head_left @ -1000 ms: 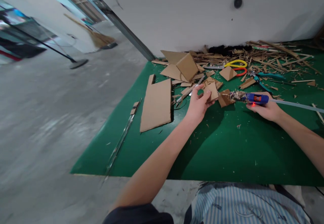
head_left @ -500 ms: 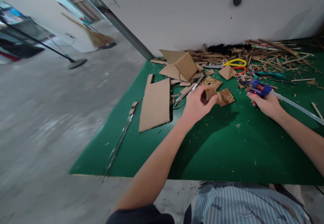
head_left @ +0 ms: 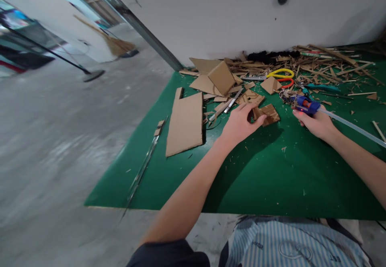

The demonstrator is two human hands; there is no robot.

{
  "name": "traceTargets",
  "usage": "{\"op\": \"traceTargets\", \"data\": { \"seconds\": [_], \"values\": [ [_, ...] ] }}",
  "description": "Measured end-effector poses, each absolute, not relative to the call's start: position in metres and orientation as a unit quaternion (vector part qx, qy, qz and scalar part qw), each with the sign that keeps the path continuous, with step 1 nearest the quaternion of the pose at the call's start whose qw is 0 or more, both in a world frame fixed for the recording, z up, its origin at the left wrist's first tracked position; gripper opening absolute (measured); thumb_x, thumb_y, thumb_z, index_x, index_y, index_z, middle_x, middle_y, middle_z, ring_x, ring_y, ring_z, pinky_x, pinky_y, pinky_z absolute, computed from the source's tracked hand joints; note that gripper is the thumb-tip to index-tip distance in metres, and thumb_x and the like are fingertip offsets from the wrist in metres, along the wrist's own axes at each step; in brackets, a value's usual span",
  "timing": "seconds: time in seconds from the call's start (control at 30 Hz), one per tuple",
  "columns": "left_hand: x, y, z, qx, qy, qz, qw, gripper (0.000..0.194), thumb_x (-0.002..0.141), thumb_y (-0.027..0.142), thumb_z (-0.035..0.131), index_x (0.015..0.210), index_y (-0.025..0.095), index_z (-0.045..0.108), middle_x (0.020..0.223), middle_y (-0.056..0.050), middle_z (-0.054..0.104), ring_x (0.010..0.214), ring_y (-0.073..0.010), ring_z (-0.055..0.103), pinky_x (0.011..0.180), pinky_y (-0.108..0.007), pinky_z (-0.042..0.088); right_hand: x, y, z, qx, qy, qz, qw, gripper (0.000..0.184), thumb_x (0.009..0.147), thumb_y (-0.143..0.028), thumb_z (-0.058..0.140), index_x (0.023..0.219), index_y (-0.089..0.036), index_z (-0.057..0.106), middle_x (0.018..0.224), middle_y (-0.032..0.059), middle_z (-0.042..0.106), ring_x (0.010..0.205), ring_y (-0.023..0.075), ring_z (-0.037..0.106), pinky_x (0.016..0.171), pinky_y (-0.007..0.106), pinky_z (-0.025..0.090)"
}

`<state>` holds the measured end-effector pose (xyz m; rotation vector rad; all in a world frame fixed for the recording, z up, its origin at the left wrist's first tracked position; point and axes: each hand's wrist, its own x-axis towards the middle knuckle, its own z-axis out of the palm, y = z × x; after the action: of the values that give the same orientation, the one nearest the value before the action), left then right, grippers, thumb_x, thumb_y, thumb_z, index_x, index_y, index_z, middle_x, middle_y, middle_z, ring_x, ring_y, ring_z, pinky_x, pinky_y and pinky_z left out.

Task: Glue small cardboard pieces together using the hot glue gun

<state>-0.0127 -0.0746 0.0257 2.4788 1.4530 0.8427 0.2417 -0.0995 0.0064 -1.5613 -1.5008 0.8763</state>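
My left hand (head_left: 241, 122) is curved with thumb and fingers apart, at the left end of a small brown cardboard piece (head_left: 270, 114). The thumb tip overlaps this piece; the far fingers are partly hidden. My right hand (head_left: 319, 123) is wrapped around a blue hot glue gun (head_left: 308, 104), its nozzle pointing left and a small red light showing. A long translucent glue stick (head_left: 350, 124) sticks out behind it. Another cardboard piece with printed marks (head_left: 251, 97) lies just beyond my left hand.
A green tabletop (head_left: 271, 178) carries a large cardboard sheet (head_left: 185, 126), a utility knife (head_left: 233, 100), yellow-and-orange scissors (head_left: 280, 74), teal-handled pliers (head_left: 322, 87) and a thin clear strip (head_left: 144, 166). Cardboard scraps (head_left: 325, 64) pile against the wall.
My left hand has moved slightly right, closer around the end of the small cardboard piece. The glue gun in my right hand has shifted a little left and up.
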Motion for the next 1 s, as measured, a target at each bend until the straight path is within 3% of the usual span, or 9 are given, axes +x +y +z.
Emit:
{"op": "traceTargets", "data": {
  "seconds": [0.2,0.33,0.5,0.67,0.8,0.9,1.0],
  "values": [
    [-0.009,-0.073,0.029,0.838,0.474,0.256,0.085,0.047,0.091,0.047,0.055,0.121,0.012,0.064,0.088,-0.008,0.064,0.083,-0.0201,0.061,0.081,-0.034,0.051,0.240,-0.102,0.011,-0.615,-0.589,0.350,0.391,0.027,0.079,-0.048,0.066,0.083,-0.021,0.065,0.056,0.0007,0.055,0.050,0.0173,0.051,0.046,0.031,0.038],
    [-0.008,-0.074,0.030,0.835,0.473,0.252,0.124,0.060,0.095,0.056,0.043,0.133,0.013,0.058,0.097,-0.011,0.058,0.092,-0.0242,0.059,0.084,-0.038,0.051,0.239,-0.102,0.010,-0.611,-0.576,0.360,0.407,0.027,0.078,-0.048,0.069,0.081,-0.021,0.065,0.057,0.0010,0.057,0.050,0.0169,0.052,0.047,0.031,0.040],
    [-0.013,-0.076,0.025,0.824,0.454,0.287,0.181,0.060,0.099,0.057,0.026,0.143,0.023,0.048,0.116,-0.011,0.048,0.116,-0.0250,0.051,0.109,-0.044,0.040,0.231,-0.102,0.020,-0.582,-0.528,0.413,0.460,0.024,0.080,-0.045,0.068,0.083,-0.021,0.064,0.066,0.0022,0.064,0.049,0.0138,0.053,0.047,0.029,0.045],
    [-0.021,-0.072,0.023,0.827,0.411,0.318,0.214,0.053,0.095,0.057,0.042,0.136,0.023,0.045,0.134,-0.014,0.044,0.132,-0.0271,0.043,0.112,-0.045,0.038,0.213,-0.105,0.034,-0.539,-0.432,0.531,0.491,0.027,0.084,-0.047,0.066,0.091,-0.021,0.062,0.082,0.0059,0.070,0.054,0.0143,0.061,0.042,0.027,0.050],
    [-0.025,-0.069,0.024,0.837,0.393,0.316,0.212,0.052,0.088,0.054,0.056,0.128,0.023,0.046,0.138,-0.016,0.045,0.136,-0.0294,0.041,0.112,-0.049,0.040,0.199,-0.108,0.033,-0.516,-0.332,0.613,0.497,0.021,0.088,-0.041,0.065,0.092,-0.021,0.061,0.094,0.0088,0.072,0.084,0.0217,0.072,0.064,0.036,0.064],
    [-0.027,-0.068,0.022,0.843,0.391,0.293,0.226,0.058,0.085,0.052,0.061,0.132,0.023,0.043,0.148,-0.016,0.040,0.143,-0.0316,0.035,0.115,-0.049,0.036,0.193,-0.109,0.031,-0.481,-0.298,0.648,0.509,0.018,0.090,-0.039,0.063,0.089,-0.021,0.061,0.102,0.0100,0.073,0.099,0.0238,0.071,0.081,0.043,0.063],
    [-0.027,-0.067,0.020,0.843,0.392,0.273,0.247,0.063,0.085,0.049,0.063,0.137,0.022,0.041,0.148,-0.015,0.045,0.139,-0.0308,0.042,0.116,-0.047,0.037,0.191,-0.110,0.030,-0.467,-0.277,0.662,0.517,0.016,0.092,-0.037,0.061,0.088,-0.021,0.062,0.105,0.0098,0.073,0.107,0.0232,0.069,0.090,0.044,0.060]
  ]
}}
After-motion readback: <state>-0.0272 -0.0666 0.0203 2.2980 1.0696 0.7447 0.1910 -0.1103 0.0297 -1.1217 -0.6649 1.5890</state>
